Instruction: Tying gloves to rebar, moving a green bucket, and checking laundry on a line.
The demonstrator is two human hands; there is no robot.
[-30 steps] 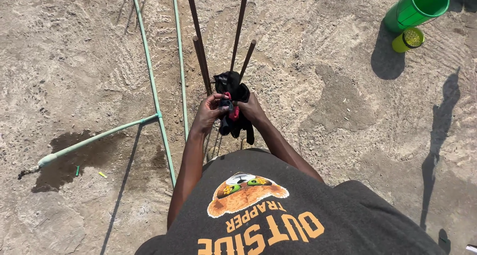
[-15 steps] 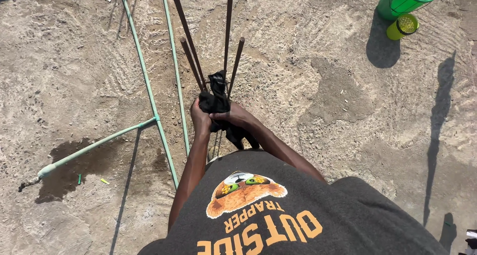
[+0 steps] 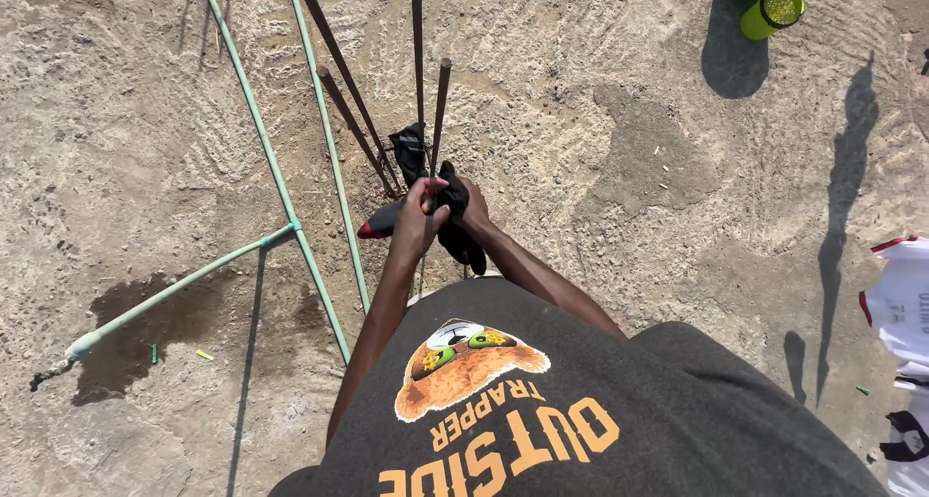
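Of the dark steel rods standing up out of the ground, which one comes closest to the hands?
The shortest upright rod, the right-hand one, runs down to the black cloth both hands grip. The others stand further left.

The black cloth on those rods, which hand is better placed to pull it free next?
Probably the right hand: its grip is buried in the black cloth beside the rusty rods. The left hand lies over the front.

Harsh sunlight, sharp dark shadows on the sand (image 3: 619,120); edges perhaps slightly stretched.
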